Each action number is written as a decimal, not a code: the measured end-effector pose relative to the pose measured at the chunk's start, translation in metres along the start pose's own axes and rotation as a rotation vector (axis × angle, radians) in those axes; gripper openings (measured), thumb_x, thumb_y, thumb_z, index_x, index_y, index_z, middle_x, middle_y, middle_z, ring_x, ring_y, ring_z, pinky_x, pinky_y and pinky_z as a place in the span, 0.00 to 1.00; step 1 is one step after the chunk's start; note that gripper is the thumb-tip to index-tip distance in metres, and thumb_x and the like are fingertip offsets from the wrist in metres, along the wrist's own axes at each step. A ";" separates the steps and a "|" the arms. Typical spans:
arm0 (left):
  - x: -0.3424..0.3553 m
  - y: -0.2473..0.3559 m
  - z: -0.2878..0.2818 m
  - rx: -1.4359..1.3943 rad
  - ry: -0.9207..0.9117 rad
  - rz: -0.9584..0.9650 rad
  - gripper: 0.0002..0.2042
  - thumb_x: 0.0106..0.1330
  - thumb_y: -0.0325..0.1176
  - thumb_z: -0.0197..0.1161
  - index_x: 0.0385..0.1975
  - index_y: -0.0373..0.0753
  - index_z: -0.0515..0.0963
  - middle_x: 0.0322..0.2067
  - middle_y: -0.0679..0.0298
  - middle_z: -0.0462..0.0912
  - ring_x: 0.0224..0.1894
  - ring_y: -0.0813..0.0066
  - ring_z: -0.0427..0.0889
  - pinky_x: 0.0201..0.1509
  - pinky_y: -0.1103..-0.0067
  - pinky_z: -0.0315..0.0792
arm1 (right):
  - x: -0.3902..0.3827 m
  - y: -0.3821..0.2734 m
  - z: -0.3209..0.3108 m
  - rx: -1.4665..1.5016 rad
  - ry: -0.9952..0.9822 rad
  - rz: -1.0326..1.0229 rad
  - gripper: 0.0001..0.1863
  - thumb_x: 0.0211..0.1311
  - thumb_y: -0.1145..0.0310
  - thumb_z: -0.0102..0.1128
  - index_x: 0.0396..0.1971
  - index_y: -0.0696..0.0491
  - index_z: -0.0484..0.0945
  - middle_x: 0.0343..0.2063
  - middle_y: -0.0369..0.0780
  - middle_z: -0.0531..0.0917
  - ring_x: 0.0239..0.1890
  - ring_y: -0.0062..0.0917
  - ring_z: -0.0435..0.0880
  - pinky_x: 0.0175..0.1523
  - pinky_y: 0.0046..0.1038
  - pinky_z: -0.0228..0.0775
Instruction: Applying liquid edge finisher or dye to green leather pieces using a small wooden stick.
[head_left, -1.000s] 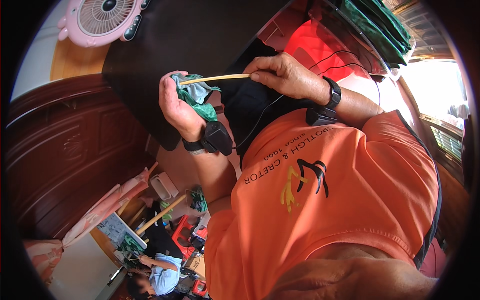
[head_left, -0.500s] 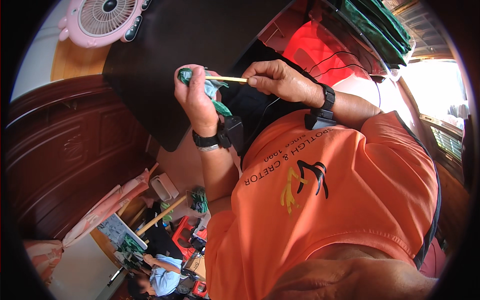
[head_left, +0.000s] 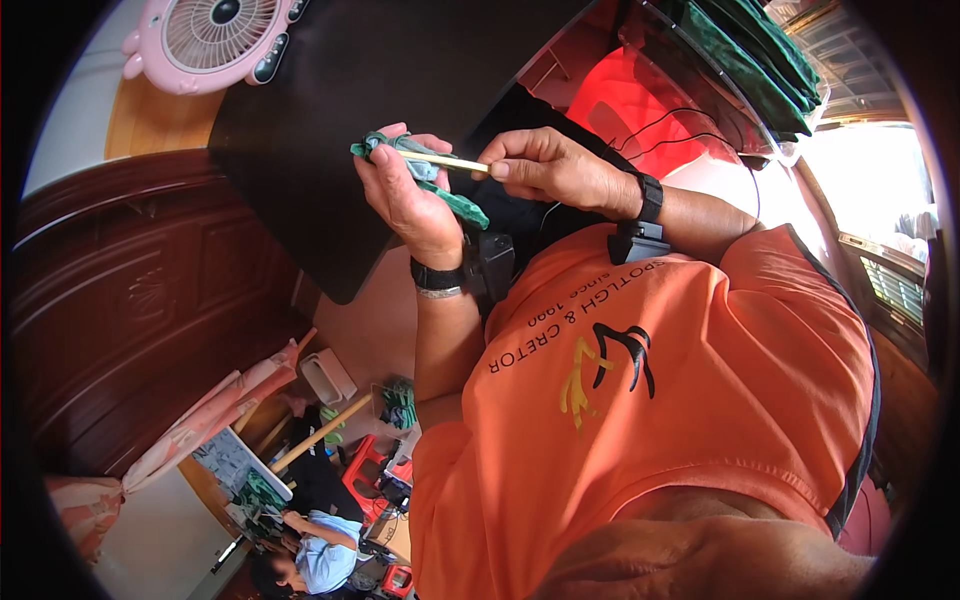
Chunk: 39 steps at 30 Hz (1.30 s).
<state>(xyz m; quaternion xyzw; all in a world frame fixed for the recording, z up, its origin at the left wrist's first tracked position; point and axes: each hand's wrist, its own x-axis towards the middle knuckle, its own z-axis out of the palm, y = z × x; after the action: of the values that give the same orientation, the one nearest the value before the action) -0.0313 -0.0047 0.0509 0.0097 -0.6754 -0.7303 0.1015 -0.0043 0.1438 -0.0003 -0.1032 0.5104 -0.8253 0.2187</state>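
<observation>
My left hand [head_left: 412,205] is closed around a small piece of green velvety fabric [head_left: 462,207] with a paler blue-green side. One crumpled end sticks out by the thumb, and a strip hangs out beside the wrist. Between finger and thumb, my right hand [head_left: 555,172] pinches the end of a thin pale stick [head_left: 445,160]. The stick's other end runs into the fabric bundle in my left hand, so its tip is hidden. Both hands are held up over the near edge of a dark table [head_left: 330,180].
A pink fan [head_left: 215,35] stands at the far left. At the far right, folded green velvet [head_left: 750,60] lies on a clear bin, near a red plastic stool [head_left: 625,110] and black cables. Dark carved wood panelling [head_left: 130,290] borders the left. Another person [head_left: 325,550] works at lower left.
My left hand has turned and shifted slightly right, its fingers loosening a little. More of the green fabric shows, with its strip swung outward. The stick now tilts down toward my right hand.
</observation>
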 end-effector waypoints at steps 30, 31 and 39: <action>0.014 -0.007 -0.021 0.062 -0.044 0.032 0.18 0.69 0.47 0.45 0.37 0.36 0.70 0.20 0.67 0.71 0.21 0.84 0.66 0.20 0.87 0.57 | -0.003 -0.005 -0.005 -0.286 0.066 -0.013 0.07 0.65 0.68 0.51 0.37 0.55 0.75 0.16 0.27 0.66 0.18 0.10 0.61 0.23 0.16 0.54; 0.013 -0.010 -0.019 0.081 -0.050 0.054 0.16 0.70 0.45 0.46 0.40 0.37 0.68 0.20 0.67 0.71 0.20 0.84 0.66 0.20 0.87 0.58 | -0.003 -0.003 -0.003 -0.226 0.053 -0.036 0.07 0.66 0.68 0.51 0.37 0.55 0.75 0.16 0.26 0.66 0.19 0.09 0.60 0.23 0.15 0.53; 0.012 -0.004 -0.009 -0.207 -0.089 0.052 0.21 0.69 0.51 0.39 0.42 0.37 0.67 0.23 0.60 0.74 0.16 0.83 0.62 0.19 0.89 0.56 | -0.001 -0.003 0.006 0.104 -0.025 0.022 0.09 0.67 0.65 0.51 0.38 0.55 0.76 0.18 0.26 0.66 0.19 0.08 0.61 0.23 0.13 0.52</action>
<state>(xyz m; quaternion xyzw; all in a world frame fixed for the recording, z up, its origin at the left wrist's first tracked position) -0.0421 -0.0153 0.0472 -0.0508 -0.6003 -0.7930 0.0906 -0.0015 0.1409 0.0046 -0.0964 0.4650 -0.8469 0.2391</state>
